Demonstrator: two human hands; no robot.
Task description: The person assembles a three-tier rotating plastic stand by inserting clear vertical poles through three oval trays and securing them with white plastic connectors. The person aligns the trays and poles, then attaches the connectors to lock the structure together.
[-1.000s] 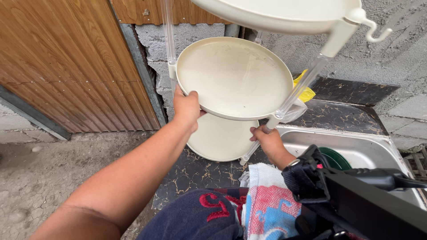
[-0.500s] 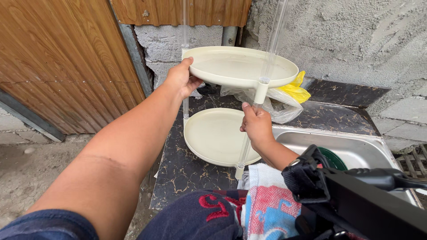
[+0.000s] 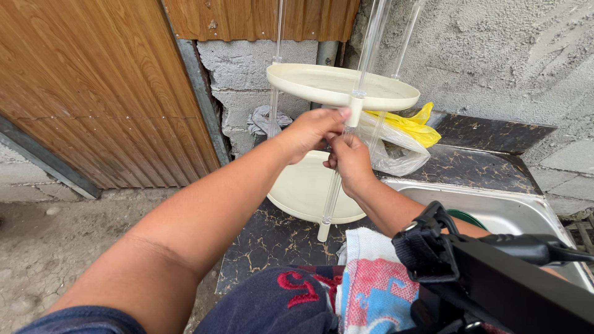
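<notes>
Gripping the clear post (image 3: 337, 179) of a cream tiered rack, both hands meet just below the rack's upper tray (image 3: 342, 86). The left hand (image 3: 307, 131) has its fingers curled around the cream connector sleeve where the post joins the upper tray's rim, thumb pressed to the sleeve's front. The right hand (image 3: 351, 162) sits directly under the left hand, touching it, and is closed around the post a little lower down. The post runs down from the hands to the lower tray (image 3: 304, 188), passing through that tray's rim and ending in a short cream foot on the dark marbled tabletop (image 3: 260, 238). The lower tray sits directly below the upper tray, resting over the tabletop. More clear posts rise above the upper tray and out of view at the top. Behind the upper tray, to its right, a clear plastic bag (image 3: 393, 151) lies on the tabletop with a yellow bag (image 3: 411, 124) on it. Right of the lower tray, a steel sink (image 3: 501, 204) is set into the tabletop. Near the lower tray's front edge, a patterned cloth (image 3: 371, 278) lies over the person's lap. Left of the rack stands a brown corrugated wall (image 3: 99, 93); behind the rack is grey blockwork.
</notes>
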